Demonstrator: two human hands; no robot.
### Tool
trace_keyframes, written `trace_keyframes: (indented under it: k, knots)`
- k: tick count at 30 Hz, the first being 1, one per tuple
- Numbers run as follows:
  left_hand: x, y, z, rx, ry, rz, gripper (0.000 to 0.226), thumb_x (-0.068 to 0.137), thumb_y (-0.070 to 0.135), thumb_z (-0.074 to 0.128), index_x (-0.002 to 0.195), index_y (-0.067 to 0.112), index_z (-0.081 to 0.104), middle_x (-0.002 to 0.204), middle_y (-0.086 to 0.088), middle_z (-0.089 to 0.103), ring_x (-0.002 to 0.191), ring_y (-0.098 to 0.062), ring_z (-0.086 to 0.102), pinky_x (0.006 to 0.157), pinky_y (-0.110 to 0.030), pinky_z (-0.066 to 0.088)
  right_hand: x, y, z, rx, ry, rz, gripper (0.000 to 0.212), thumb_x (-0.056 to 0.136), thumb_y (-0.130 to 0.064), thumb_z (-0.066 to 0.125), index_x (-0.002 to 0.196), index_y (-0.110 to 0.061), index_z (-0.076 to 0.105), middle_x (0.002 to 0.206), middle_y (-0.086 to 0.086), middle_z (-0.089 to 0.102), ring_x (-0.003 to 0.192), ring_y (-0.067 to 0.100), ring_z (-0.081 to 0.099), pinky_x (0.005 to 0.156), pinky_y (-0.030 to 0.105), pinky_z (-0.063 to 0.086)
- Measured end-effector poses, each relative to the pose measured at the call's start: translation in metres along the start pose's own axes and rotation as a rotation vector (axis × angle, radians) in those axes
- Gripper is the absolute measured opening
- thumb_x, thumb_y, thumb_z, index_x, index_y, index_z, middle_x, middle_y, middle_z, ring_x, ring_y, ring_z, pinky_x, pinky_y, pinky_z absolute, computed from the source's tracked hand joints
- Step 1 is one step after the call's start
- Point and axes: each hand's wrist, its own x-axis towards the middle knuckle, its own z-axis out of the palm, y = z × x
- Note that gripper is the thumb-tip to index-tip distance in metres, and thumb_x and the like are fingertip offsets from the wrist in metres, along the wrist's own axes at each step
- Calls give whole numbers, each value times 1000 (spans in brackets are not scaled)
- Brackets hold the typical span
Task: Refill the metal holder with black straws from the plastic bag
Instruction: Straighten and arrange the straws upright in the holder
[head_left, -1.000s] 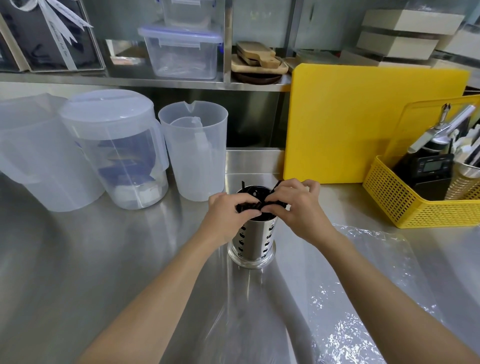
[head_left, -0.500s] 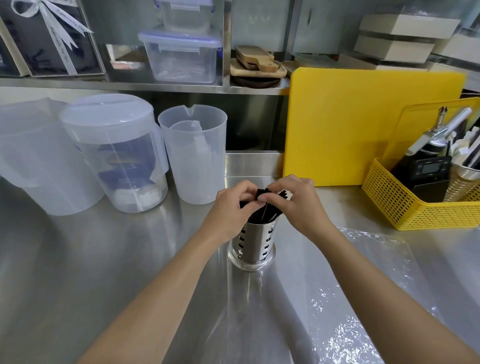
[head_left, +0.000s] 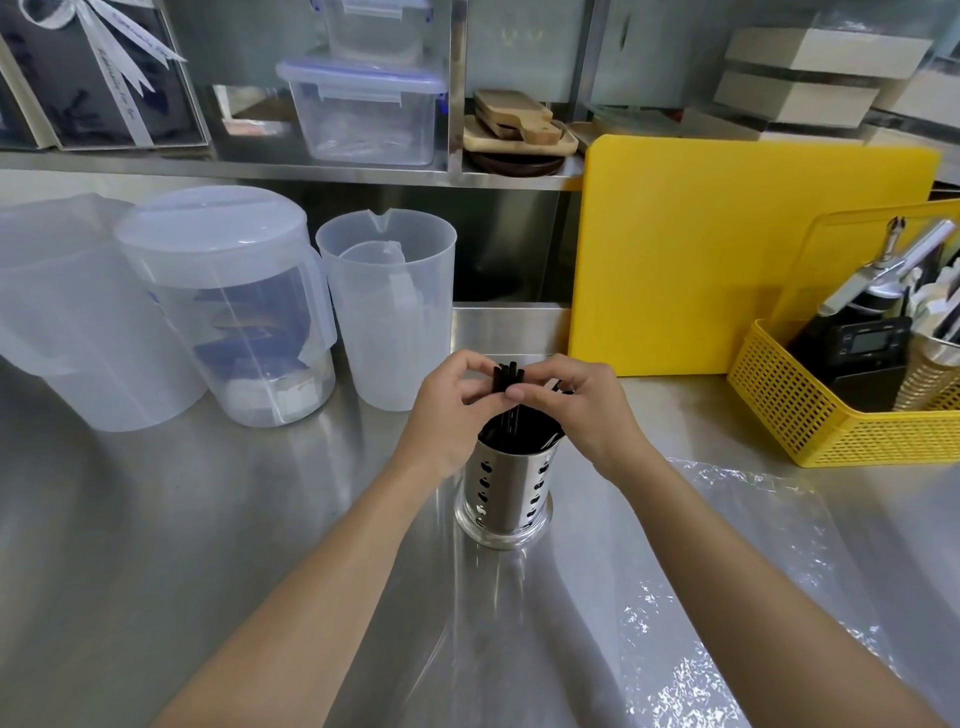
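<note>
**Both hands on a bunch of straws above the holder**

The metal holder (head_left: 505, 488) stands upright on the steel bench (head_left: 156, 519), directly in front of the person. The plastic bag (head_left: 737, 545) lies flat on the bench to its right and towards the person. Whether the holder's base sits on the bag's edge, I cannot tell.

A small bunch of black straws (head_left: 507, 378) is upright over the mouth of the holder, with the lower ends already down inside among other dark straws. To my eye the step is seating this bunch. It would go best if the straws were held vertical and let down together, so that none catches on the rim or tips the holder. The fingers should open only once the ends reach the bottom.

The left hand (head_left: 447, 415) has a narrow grip, with thumb and fingertips pinching the bunch near its top. The right hand (head_left: 574, 410) meets it from the other side with fingers curled in, its grip closed on the same straws. Neither hand touches the holder's wall.
</note>
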Motion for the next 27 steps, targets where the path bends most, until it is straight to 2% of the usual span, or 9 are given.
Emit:
trace_keyframes:
  k: [2,4,7,9,12,16,22,25,27]
  knots:
    - [2,2,0,-28,11,0,21,79,6,67,81,20,52,59,15,71,64,-3,68,66,-16,54,3,0,1,19,4,12,14,77,-9,69,74,-23,71,73,-5,60,77,17,60,75,31,50]
    - [4,3,-1,-41,16,-2,20,79,6,68,82,19,52,60,14,71,64,-1,68,65,-13,52,6,1,2,7,9,4,17,78,-12,69,73,-28,70,73,-5,59,79,21,59,76,35,49]
    - [6,4,-2,-54,7,-10,18,79,6,67,82,18,55,74,5,71,67,-2,68,69,-14,53,9,2,5,10,30,-10,12,79,-13,68,74,-25,70,71,-6,59,70,8,55,68,23,43]
    - [7,4,-2,-75,-12,-18,16,80,5,66,82,18,57,79,1,71,70,-5,68,72,-18,54,10,1,7,29,54,-11,11,80,-13,67,75,-23,70,72,-5,59,70,6,54,68,21,42]
    - [8,3,-2,-94,-25,-21,18,80,4,66,82,19,59,77,3,72,71,-7,69,73,-18,54,11,1,8,64,70,-9,14,80,-13,66,75,-26,69,75,-4,61,73,9,56,69,21,44]
    - [9,1,-4,-71,-24,-20,19,78,5,67,86,20,59,66,11,72,71,-6,70,71,-16,54,13,1,7,-1,25,-19,11,79,-13,68,81,-24,71,74,-1,58,66,-2,51,61,7,39]
    - [9,2,-2,-78,-53,-36,28,78,3,67,88,27,58,70,16,73,69,-3,70,69,-14,54,15,1,3,-57,-33,-10,25,80,-15,67,63,-33,65,68,-7,53,63,8,46,56,9,38]
    - [9,2,-1,-95,-57,-50,29,79,2,66,90,28,59,76,13,73,71,-6,70,74,-22,57,15,1,3,-87,-17,-39,20,81,-13,65,67,-28,65,70,-3,53,65,11,45,58,10,38]
    - [8,1,-1,-114,-33,-58,28,79,0,65,90,26,60,68,11,74,67,-6,70,69,-20,56,14,0,4,-76,16,-53,11,81,-12,65,72,-19,67,71,1,53,64,8,47,60,13,39]
